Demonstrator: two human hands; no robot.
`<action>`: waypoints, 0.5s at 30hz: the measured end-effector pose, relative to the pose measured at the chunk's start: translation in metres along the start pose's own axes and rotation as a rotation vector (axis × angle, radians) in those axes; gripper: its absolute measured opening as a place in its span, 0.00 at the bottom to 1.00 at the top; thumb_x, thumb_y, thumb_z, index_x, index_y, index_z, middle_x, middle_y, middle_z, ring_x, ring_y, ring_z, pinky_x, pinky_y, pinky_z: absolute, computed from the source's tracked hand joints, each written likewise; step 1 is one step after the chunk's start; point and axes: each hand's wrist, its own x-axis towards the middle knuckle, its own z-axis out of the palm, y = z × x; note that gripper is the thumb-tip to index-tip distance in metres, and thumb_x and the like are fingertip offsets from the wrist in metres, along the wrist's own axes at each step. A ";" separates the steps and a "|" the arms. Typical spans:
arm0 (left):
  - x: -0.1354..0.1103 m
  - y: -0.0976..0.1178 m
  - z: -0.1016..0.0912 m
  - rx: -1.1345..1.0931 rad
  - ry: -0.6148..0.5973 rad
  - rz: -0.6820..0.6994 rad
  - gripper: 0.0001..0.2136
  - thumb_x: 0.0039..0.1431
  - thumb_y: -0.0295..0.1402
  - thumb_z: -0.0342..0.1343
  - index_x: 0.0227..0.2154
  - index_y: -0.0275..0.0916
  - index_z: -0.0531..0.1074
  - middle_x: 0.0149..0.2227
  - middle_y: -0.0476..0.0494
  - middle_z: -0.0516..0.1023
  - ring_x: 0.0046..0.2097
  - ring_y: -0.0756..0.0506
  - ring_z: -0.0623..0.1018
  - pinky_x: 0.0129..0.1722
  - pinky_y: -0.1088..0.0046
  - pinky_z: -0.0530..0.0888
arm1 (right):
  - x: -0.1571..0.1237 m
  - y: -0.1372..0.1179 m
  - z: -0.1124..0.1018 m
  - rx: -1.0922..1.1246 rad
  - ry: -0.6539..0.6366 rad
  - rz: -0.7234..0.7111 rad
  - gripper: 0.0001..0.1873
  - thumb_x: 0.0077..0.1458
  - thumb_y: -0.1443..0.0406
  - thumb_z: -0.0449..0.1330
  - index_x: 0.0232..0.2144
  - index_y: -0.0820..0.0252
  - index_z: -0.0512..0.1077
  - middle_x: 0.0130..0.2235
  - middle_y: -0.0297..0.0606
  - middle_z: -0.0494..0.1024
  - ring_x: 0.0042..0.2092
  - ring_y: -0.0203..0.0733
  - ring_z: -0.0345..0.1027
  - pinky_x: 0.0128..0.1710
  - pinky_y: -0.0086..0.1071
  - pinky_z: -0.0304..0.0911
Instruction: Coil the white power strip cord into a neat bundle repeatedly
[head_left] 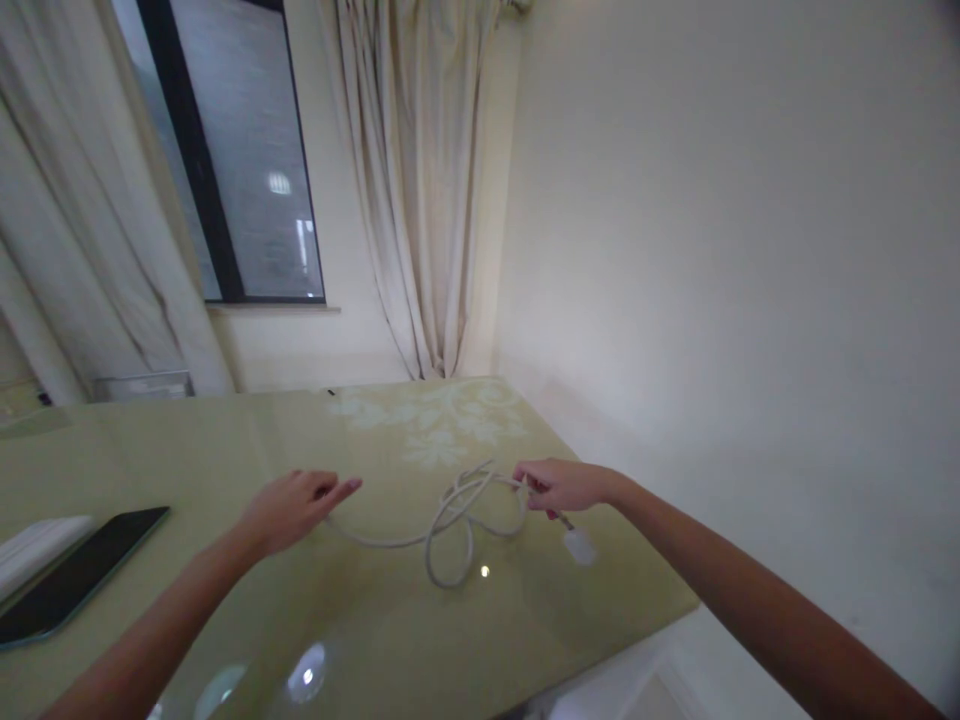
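Grasped between curled fingers and thumb of the right hand (566, 484), a pale cable (431, 538) spans the space between both hands; the left hand (296, 505) is closed at the opposite run, its thumb extended, though the exact contact beneath its fingers is hidden. Just below the right hand, a short metallic section leads to a flat white end piece (580, 546), probably a connector; whether it touches the surface beneath cannot be told. Handling is judged to be partway: both sides of the cable are taken up, whereas the middle is neither drawn straight nor laid in an even coil, its crossings are unresolved, and no tie is visible around it. The cable itself is slender, smooth and off-white, with a single shallow curve toward the left hand and several slack, overlapping loops nearer the right, one dropping toward the viewer. It lies over the right part of a glossy yellow-green table (412, 660), in front of a pale leaf pattern (450, 430). Well apart, at the left edge, a dark flat slab (82, 575) rests beside a white object (41, 550); beyond stand curtains (420, 200) and a window (255, 150).
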 end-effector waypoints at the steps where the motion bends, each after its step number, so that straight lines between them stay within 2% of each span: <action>1: 0.002 0.014 0.006 0.020 -0.040 0.036 0.32 0.67 0.63 0.42 0.22 0.43 0.72 0.26 0.42 0.77 0.33 0.39 0.79 0.35 0.67 0.65 | 0.011 -0.008 0.009 0.009 0.013 -0.032 0.18 0.59 0.67 0.66 0.51 0.63 0.76 0.30 0.30 0.74 0.29 0.35 0.70 0.31 0.27 0.62; 3: 0.003 0.041 0.014 0.051 -0.116 0.097 0.33 0.67 0.65 0.42 0.24 0.42 0.73 0.28 0.42 0.78 0.34 0.39 0.78 0.35 0.67 0.64 | 0.033 -0.023 0.020 0.040 0.085 -0.087 0.12 0.60 0.66 0.65 0.46 0.64 0.79 0.29 0.30 0.73 0.29 0.35 0.66 0.31 0.27 0.59; 5: 0.001 0.062 0.022 0.053 -0.198 0.166 0.34 0.69 0.64 0.40 0.27 0.41 0.76 0.31 0.40 0.80 0.35 0.39 0.79 0.36 0.67 0.65 | 0.050 -0.035 0.023 0.066 0.143 -0.111 0.12 0.62 0.65 0.64 0.45 0.65 0.81 0.30 0.31 0.75 0.30 0.35 0.65 0.31 0.27 0.58; 8: -0.014 0.080 0.036 -0.074 -0.419 0.230 0.36 0.72 0.62 0.35 0.34 0.40 0.80 0.30 0.41 0.81 0.34 0.41 0.80 0.38 0.67 0.68 | 0.061 -0.048 0.019 0.054 0.192 -0.131 0.14 0.60 0.63 0.68 0.46 0.64 0.82 0.35 0.35 0.81 0.35 0.38 0.71 0.34 0.28 0.61; 10: -0.027 0.089 0.050 -0.197 -0.566 0.232 0.37 0.73 0.60 0.32 0.38 0.39 0.82 0.28 0.43 0.79 0.32 0.42 0.80 0.39 0.68 0.71 | 0.062 -0.058 0.016 -0.069 0.199 -0.128 0.14 0.57 0.60 0.71 0.43 0.63 0.84 0.38 0.39 0.85 0.38 0.42 0.76 0.37 0.29 0.64; 11: -0.034 0.093 0.058 -0.245 -0.600 0.242 0.37 0.74 0.59 0.31 0.39 0.39 0.83 0.29 0.42 0.80 0.34 0.42 0.81 0.41 0.68 0.72 | 0.061 -0.063 0.015 -0.178 0.204 -0.109 0.14 0.57 0.58 0.72 0.41 0.63 0.84 0.38 0.41 0.86 0.40 0.44 0.78 0.38 0.30 0.65; 13: -0.043 0.099 0.071 -0.276 -0.590 0.289 0.37 0.75 0.57 0.30 0.39 0.40 0.83 0.34 0.40 0.82 0.39 0.41 0.82 0.45 0.67 0.73 | 0.060 -0.074 0.011 -0.447 0.228 -0.036 0.19 0.59 0.51 0.70 0.39 0.62 0.85 0.40 0.47 0.87 0.42 0.50 0.81 0.39 0.33 0.67; 15: -0.047 0.100 0.078 -0.163 -0.505 0.305 0.36 0.75 0.57 0.32 0.37 0.40 0.82 0.39 0.37 0.84 0.43 0.39 0.82 0.46 0.65 0.73 | 0.057 -0.080 0.002 -0.697 0.266 0.043 0.26 0.62 0.44 0.65 0.39 0.61 0.85 0.42 0.53 0.87 0.45 0.56 0.82 0.41 0.37 0.70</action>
